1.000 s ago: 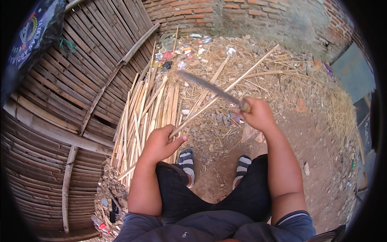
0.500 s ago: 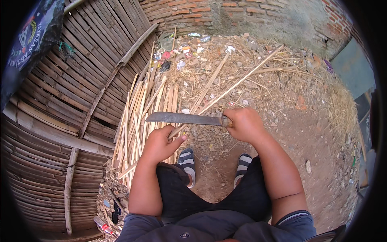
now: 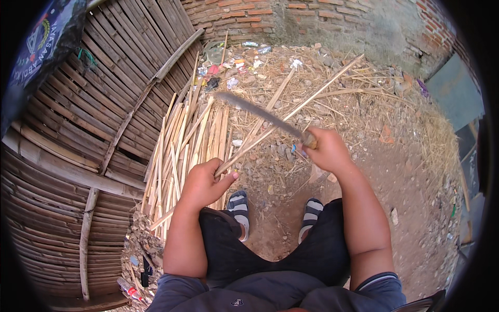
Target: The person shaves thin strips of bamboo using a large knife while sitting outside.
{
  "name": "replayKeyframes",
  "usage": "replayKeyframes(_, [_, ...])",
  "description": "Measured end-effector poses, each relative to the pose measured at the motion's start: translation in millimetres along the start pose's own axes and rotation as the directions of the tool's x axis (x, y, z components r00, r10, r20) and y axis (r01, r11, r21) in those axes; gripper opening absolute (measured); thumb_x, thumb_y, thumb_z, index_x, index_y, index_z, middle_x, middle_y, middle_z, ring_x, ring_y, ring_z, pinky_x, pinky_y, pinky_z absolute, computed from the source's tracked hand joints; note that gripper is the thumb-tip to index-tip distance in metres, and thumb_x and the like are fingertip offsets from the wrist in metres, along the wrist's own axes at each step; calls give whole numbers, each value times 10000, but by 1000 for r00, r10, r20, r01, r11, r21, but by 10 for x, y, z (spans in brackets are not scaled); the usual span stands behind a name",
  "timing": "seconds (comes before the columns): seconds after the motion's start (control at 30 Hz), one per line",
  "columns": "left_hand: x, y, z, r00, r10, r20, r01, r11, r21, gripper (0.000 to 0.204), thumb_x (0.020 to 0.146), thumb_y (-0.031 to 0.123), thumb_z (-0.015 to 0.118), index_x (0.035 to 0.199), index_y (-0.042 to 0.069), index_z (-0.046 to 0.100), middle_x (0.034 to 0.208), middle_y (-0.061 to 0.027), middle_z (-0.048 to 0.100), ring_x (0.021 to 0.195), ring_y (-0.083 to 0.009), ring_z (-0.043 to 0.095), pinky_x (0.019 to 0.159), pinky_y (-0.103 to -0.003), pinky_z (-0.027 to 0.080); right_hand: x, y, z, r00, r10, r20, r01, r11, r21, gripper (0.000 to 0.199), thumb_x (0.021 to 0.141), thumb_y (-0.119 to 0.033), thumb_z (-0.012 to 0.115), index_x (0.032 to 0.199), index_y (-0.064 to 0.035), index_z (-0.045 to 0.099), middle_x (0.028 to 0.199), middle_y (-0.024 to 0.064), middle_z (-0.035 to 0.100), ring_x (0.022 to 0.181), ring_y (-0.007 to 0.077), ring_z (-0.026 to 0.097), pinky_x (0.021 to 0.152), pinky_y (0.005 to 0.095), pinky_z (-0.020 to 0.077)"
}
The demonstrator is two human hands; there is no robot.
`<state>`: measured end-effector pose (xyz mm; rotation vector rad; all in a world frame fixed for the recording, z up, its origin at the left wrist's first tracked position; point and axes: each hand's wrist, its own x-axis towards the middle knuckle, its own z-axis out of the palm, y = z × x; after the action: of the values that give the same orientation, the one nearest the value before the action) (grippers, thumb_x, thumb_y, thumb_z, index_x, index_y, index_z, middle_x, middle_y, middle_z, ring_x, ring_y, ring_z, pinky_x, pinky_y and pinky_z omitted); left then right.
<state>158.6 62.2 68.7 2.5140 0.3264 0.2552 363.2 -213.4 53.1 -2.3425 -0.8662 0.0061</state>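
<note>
Blade up, bamboo strip gripped at centre frame.

The right hand, right of centre, is clenched around the handle of a long machete, its blurred blade angling up and left toward the upper middle. The left hand, just left of centre, is closed on the near end of a long bamboo strip that runs up and right toward the brick wall. Just left of that hand lies a pile of split bamboo slats, beside a woven bamboo fence filling the left side. Two sandalled feet stand on bare dirt at lower centre.
</note>
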Motion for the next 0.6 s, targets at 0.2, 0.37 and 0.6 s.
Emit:
replayKeyframes(0.2, [13,-120,71,986,143,-83,-145,989,-13,430,899,390,833,826,4,658,655,-159,614,584,-304,608,574,-416,482,-45,-186,38,957,-218,193,248,957,-148,248,830,-202,779,1048,-94,734,896,178,753,828,374,743,763,484,584])
replayKeyframes(0.37, [-13,-30,-50,1000,24,-20,-23,999,37,416,904,364,845,818,8,649,618,-112,574,547,-211,539,549,-379,447,110,251,-146,988,155,-11,-155,987,-45,326,877,-297,799,1100,-67,735,900,202,746,834,383,740,770,480,576])
replayKeyframes(0.6, [-7,-12,-45,1000,14,-18,-13,999,34,422,901,368,850,817,8,647,608,-107,562,543,-201,530,542,-377,444,81,262,-82,991,118,-63,-118,993,5,345,886,-299,797,1107,-44,722,896,218,739,854,409,732,762,490,570])
